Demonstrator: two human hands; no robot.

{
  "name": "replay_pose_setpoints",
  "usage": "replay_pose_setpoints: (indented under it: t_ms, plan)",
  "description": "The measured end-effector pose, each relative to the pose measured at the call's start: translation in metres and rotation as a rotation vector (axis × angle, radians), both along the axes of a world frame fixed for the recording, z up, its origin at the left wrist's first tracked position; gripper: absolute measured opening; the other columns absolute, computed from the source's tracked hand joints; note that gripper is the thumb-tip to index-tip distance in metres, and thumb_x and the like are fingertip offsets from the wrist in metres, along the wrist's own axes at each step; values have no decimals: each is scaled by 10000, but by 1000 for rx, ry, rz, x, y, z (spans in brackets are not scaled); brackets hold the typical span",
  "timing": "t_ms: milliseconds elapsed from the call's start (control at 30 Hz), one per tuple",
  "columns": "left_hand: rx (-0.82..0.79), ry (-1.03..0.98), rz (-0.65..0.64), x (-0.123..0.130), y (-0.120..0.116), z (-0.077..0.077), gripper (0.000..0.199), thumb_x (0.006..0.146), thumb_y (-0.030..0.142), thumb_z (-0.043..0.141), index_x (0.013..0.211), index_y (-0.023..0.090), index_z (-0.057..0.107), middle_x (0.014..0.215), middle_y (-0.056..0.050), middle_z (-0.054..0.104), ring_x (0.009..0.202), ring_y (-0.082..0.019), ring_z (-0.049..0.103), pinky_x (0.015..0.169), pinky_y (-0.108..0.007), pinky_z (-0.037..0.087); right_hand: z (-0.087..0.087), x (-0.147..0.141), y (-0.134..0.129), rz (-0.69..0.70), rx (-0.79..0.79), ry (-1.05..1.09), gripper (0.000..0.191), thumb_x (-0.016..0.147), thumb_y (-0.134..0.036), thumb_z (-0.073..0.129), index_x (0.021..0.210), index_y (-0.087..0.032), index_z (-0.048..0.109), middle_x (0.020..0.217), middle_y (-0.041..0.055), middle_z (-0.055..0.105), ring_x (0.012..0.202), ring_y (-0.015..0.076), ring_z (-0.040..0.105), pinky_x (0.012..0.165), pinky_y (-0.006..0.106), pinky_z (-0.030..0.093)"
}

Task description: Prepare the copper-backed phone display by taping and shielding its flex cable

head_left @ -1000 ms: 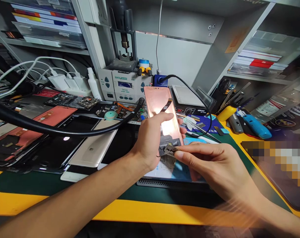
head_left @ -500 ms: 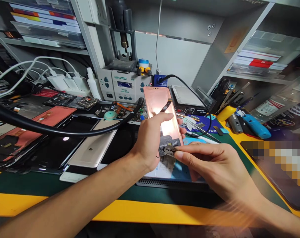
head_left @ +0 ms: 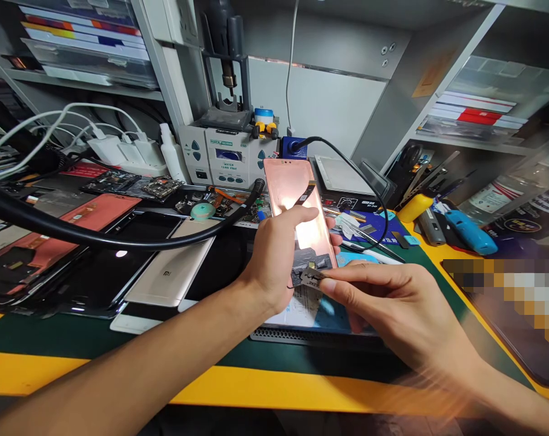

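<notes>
A copper-pink phone screen panel [head_left: 290, 181] with a dark flex cable [head_left: 305, 194] stands tilted in my left hand [head_left: 274, 260]. The thumb lies across its face and the fingertips show at its right edge. Between the thumb and fingers of my right hand [head_left: 392, 303] is a thin metal blade [head_left: 311, 278] with dark lettering. The blade lies against the dark grey section [head_left: 309, 259] at the panel's lower end; whether its edge touches there is too small to tell.
A thick black hose [head_left: 165, 243] arches across the left side above several phones, among them a gold one [head_left: 169, 266]. Behind stands a grey soldering station [head_left: 229, 154]. Tools and a blue object [head_left: 471, 231] lie at the right.
The blade has tilted slightly in my right hand, at the same end of the panel. My left hand keeps its grip and has barely moved.
</notes>
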State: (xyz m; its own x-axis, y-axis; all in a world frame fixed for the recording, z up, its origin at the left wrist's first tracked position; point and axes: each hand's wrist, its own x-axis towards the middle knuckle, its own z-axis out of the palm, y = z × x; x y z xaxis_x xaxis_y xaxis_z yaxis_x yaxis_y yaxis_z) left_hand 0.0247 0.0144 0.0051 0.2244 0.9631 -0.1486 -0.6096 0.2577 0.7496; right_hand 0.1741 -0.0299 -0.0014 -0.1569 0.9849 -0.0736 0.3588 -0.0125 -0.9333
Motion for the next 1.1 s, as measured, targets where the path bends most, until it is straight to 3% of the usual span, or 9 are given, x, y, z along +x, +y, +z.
replay_pose_setpoints:
  t_ms: [1100]
  plan:
    - [-5,10,31,1,0,0,235,759,302,601,798,102,717,722,-113,707,624,-200,670,580,-292,563,2,-2,-2,-14,-1,22,264,762,-428,778,841,-177,808,578,20,630,426,84,491,409,205,364]
